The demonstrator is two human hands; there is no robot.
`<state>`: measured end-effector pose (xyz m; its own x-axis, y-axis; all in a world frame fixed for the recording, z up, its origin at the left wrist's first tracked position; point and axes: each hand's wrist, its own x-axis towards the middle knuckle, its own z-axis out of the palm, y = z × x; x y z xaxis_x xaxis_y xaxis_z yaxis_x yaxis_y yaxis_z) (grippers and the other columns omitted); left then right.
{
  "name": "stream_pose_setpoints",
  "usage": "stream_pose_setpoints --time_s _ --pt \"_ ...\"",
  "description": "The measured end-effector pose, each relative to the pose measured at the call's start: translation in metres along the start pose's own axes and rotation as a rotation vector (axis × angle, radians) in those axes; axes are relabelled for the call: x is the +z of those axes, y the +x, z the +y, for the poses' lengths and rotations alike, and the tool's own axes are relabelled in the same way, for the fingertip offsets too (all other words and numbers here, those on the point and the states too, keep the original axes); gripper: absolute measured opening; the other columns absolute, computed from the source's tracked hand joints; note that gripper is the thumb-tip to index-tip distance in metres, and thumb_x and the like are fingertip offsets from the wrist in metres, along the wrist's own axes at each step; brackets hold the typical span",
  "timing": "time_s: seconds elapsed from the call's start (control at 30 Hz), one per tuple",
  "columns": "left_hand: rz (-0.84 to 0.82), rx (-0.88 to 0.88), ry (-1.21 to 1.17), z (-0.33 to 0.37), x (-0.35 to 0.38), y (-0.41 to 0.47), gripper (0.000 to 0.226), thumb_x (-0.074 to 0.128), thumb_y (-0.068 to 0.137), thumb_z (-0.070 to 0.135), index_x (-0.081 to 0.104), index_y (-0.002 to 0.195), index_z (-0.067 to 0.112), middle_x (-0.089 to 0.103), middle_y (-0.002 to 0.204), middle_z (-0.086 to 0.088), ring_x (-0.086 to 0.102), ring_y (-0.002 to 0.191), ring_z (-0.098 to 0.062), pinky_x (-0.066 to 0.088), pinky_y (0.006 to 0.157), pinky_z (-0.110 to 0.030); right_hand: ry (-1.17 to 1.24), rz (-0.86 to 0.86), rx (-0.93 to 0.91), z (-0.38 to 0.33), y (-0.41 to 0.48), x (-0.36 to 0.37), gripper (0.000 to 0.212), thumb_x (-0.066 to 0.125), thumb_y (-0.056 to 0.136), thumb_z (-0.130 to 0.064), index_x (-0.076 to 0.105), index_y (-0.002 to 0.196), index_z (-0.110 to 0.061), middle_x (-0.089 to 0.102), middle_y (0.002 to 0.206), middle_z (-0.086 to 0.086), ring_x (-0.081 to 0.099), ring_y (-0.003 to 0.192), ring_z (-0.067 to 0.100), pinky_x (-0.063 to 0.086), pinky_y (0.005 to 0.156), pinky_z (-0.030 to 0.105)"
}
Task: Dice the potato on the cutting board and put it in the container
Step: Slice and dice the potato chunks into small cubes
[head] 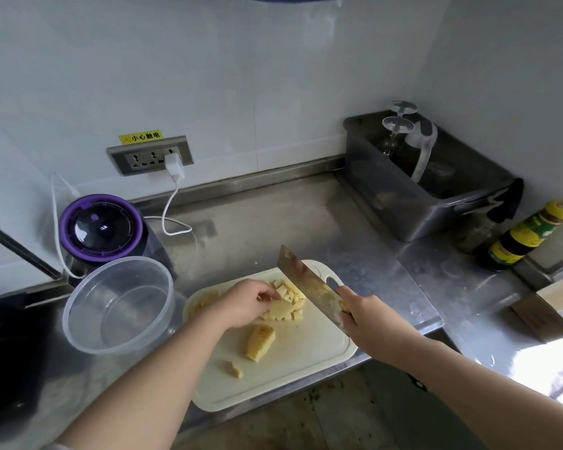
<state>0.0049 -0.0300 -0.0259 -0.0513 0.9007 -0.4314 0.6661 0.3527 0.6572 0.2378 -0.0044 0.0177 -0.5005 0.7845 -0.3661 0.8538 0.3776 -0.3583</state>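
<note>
Purple-rimmed appliance (100, 228): I see it at the far left against the wall, with a white cable running to it.
Container (82, 306): clear, round, and with no potato in it from what I see. It stands on the steel tabletop (273, 222) just left of the board.
Wall socket (150, 154): a white charger (173, 165) is plugged in above the container.
Cutting board (299, 362): white, lying at the tabletop's front edge.
Left grip (244, 303): my fingers curl down onto a pale potato slice (281, 309) and pin it to the board.
Potato dice (290, 293): a small heap on the board, right against the left fingertips.
Potato chunk (260, 342): uncut, on the board nearer me, with a small offcut (234, 369) beside it.
Cleaver (306, 280): the blade slants up and away over the right side of the dice. I cannot tell whether its edge touches them.
Right grip (368, 316): wrapped round the cleaver's handle.
Grey bin (403, 196): in the far right corner, holding upturned glasses (398, 125).
Sauce bottle (527, 235): yellow-labelled, to the right of the bin.
</note>
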Motion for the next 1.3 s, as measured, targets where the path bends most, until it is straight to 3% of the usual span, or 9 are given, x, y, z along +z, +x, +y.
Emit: stream_pose_setpoints --time_s 0.07,0.2,0.37,0.47,0.6,0.73,0.93,1.07,1.3 --pt "-0.04 0.002 0.099 -0.003 0.001 -0.001 0.023 0.056 0.092 0.007 0.068 0.107 0.019 0.063 0.105 0.005 0.059 0.095 -0.013 0.044 0.08 -0.018 0.007 0.001 0.011 0.001 0.001 0.0 0.052 0.034 0.104 -0.023 0.016 0.153 -0.026 0.058 0.097 0.004 0.05 0.057 0.006 0.034 0.045 0.017" --pt "-0.056 0.012 0.288 -0.008 0.007 0.0 0.017 0.058 0.092 0.011 0.067 0.104 0.02 0.063 0.117 0.001 0.057 0.103 -0.015 0.043 0.087 -0.022 0.003 -0.002 0.016 0.001 0.001 -0.001 0.052 0.034 0.105 -0.023 0.014 0.153 -0.027 0.061 0.106 0.006 0.049 0.057 0.005 0.032 0.044 0.014" --pt "-0.067 0.01 0.502 -0.005 0.006 -0.005 0.029 0.047 0.093 0.008 0.067 0.097 0.028 0.062 0.116 0.003 0.058 0.102 -0.02 0.048 0.09 -0.03 0.003 -0.001 0.004 -0.001 -0.001 -0.001 0.051 0.034 0.105 -0.023 0.017 0.153 -0.026 0.055 0.094 0.002 0.047 0.055 0.004 0.031 0.044 0.014" --pt "-0.121 0.026 0.637 -0.003 0.003 -0.009 0.034 0.044 0.093 0.007 0.063 0.11 0.03 0.056 0.124 0.001 0.056 0.107 -0.024 0.047 0.089 -0.031 0.004 0.0 -0.009 -0.004 -0.002 -0.003 0.049 0.035 0.105 -0.023 0.02 0.152 -0.025 0.052 0.094 0.0 0.044 0.054 0.003 0.031 0.043 0.013" --pt "-0.219 0.135 0.82 -0.001 0.002 -0.024 0.065 0.051 0.09 0.006 0.031 0.147 0.029 0.027 0.154 0.0 0.032 0.139 -0.025 0.033 0.112 -0.039 0.011 -0.004 -0.021 -0.01 -0.003 -0.002 0.047 0.035 0.105 -0.022 0.022 0.15 -0.021 0.051 0.095 -0.001 0.041 0.054 0.002 0.031 0.045 0.013" --pt "-0.314 0.132 0.921 -0.004 0.006 -0.038 0.091 0.065 0.084 0.028 0.006 0.153 0.025 0.003 0.16 -0.003 0.009 0.147 -0.029 0.016 0.118 -0.042 0.007 -0.034 -0.02 -0.012 -0.003 0.0 0.047 0.036 0.105 -0.024 0.02 0.15 -0.022 0.061 0.119 0.005 0.048 0.059 0.004 0.034 0.044 0.011" --pt "-0.161 0.253 1.039 -0.017 0.017 -0.037 0.078 0.059 0.085 0.036 0.018 0.149 0.019 0.021 0.154 -0.007 0.026 0.137 -0.028 0.027 0.113 -0.039 -0.018 -0.056 -0.03 -0.015 -0.007 0.001 0.05 0.037 0.105 -0.025 0.017 0.151 -0.022 0.059 0.126 0.005 0.06 0.08 0.011 0.035 0.046 0.011" --pt "-0.067 0.273 1.109 -0.018 0.019 -0.038 0.073 0.055 0.084 0.044 0.027 0.145 0.016 0.03 0.149 -0.007 0.029 0.133 -0.027 0.025 0.111 -0.041 -0.016 -0.048 -0.025 -0.015 -0.008 0.003 0.045 0.037 0.105 -0.026 0.023 0.148 -0.023 0.061 0.123 0.006 0.055 0.072 0.008 0.034 0.045 0.011" --pt "0.192 0.031 1.026 -0.017 0.02 -0.038 0.068 0.057 0.076 0.053 0.044 0.131 0.015 0.046 0.134 -0.004 0.036 0.123 -0.024 0.025 0.105 -0.038 -0.001 -0.039 -0.023 -0.01 -0.007 0.008 0.041 0.038 0.105 -0.026 0.028 0.145 -0.023 0.059 0.126 0.005 0.055 0.072 0.007 0.034 0.045 0.01"
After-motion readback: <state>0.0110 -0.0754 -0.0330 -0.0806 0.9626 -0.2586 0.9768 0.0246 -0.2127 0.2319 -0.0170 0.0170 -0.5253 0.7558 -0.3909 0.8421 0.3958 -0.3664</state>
